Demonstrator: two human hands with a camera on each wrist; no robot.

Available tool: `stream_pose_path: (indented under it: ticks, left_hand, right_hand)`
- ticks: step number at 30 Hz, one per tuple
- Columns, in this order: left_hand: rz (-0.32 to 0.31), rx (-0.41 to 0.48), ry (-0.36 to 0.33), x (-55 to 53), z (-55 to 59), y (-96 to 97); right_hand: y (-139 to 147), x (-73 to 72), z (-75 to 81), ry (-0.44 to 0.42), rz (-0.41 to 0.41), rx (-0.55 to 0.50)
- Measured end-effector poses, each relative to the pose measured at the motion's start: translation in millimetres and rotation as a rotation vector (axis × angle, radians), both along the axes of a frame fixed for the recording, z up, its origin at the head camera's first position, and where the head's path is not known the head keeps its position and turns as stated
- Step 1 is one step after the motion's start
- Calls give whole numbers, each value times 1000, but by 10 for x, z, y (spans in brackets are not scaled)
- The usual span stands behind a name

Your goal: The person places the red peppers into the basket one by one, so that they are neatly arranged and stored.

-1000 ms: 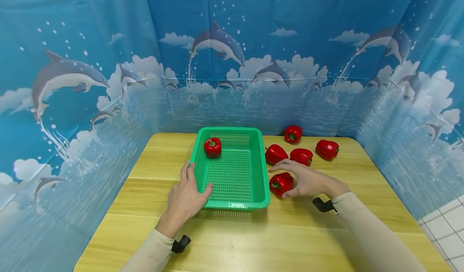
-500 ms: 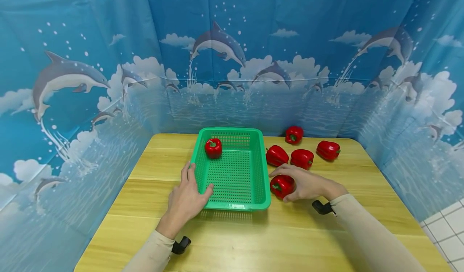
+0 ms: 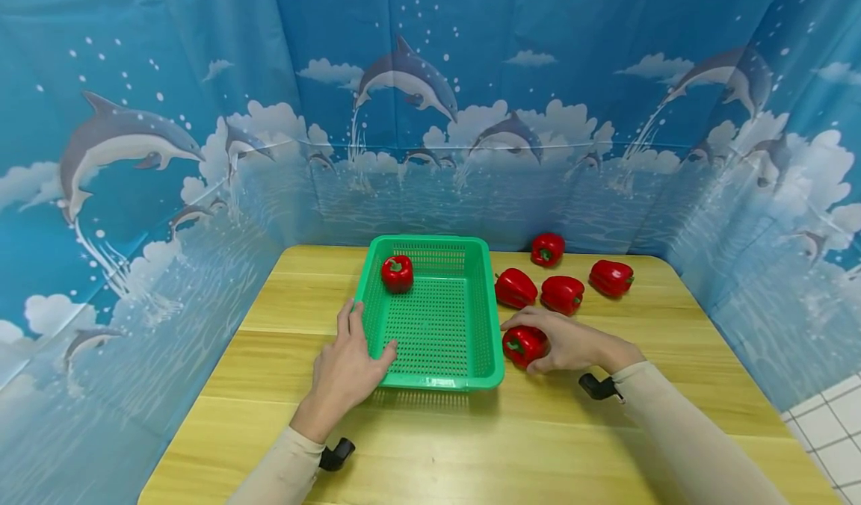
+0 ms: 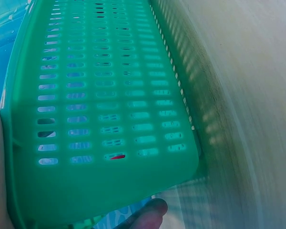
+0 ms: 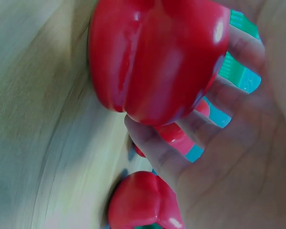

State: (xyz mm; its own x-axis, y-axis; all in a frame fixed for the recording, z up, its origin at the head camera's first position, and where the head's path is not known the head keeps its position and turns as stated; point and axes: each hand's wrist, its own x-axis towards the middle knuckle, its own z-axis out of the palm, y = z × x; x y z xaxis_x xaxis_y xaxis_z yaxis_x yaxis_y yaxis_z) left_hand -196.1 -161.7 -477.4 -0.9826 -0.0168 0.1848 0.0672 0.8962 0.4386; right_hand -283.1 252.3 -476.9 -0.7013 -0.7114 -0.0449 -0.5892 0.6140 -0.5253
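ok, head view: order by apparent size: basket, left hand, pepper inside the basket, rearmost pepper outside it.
1. Green basket
2. Left hand
3. Pepper inside the basket and rearmost pepper: look alike, too close to rank.

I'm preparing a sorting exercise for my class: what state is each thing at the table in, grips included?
Green basket: upright on the table.
Basket pepper: inside the green basket, stem upward.
Held pepper: on its side.
Middle-left pepper: loose, on its side.
Middle-right pepper: loose, on its side.
Farthest pepper: loose, on its side.
Rightmost pepper: loose, on its side.
Left grip: touching the green basket's rim.
Right grip: curled around the held pepper.
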Motion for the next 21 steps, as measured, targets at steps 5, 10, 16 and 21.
stream_pose_path:
  ticks: [5, 10, 16, 21]
  left_hand:
    - [-1, 1, 5, 5, 1, -4]
    - [-4, 0, -7, 6, 4, -14]
    - [-16, 4, -36, -8, 32, -21]
    - [-24, -9, -62, -13, 68, -34]
  right_hand:
    - [-17, -5, -12, -3, -4, 11]
    - [-22, -9, -14, -12, -8, 2]
    - [-7, -10, -9, 3, -10, -9]
    - [13, -26, -19, 35, -24, -15]
